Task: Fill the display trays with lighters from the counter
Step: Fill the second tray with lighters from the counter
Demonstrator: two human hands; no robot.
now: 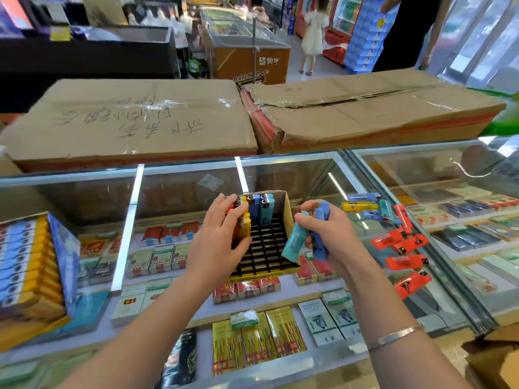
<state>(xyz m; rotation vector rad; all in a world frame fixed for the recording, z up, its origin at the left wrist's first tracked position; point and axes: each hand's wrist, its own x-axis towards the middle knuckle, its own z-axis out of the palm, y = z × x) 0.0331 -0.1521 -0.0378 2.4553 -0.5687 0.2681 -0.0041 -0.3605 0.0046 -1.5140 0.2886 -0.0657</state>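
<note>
1. My left hand is wrapped around the left side of the display tray, thumb low on the grid, fingers over the row of red and yellow lighters already slotted there. If I squeeze too hard or tilt the tray, those standing lighters could lean out of their cells and spill onto the glass counter.

2. Just right of that grip, the two blue lighters stand upright at the tray's back wall. Most black cells in front of them are bare, so I judge the filling is at an early stage.

3. My right hand clutches a small bunch: a teal lighter angled down toward the tray's right edge, and blue lighters behind it. Holding several at once is the risk: pushing one out with my thumb could let the others slip, or the teal one could catch on the cardboard wall instead of finding a cell.

4. Right of that hand, loose lighters lie scattered on the glass, the orange-red lighters nearest. A careless reach could send them sliding off the counter.
</note>
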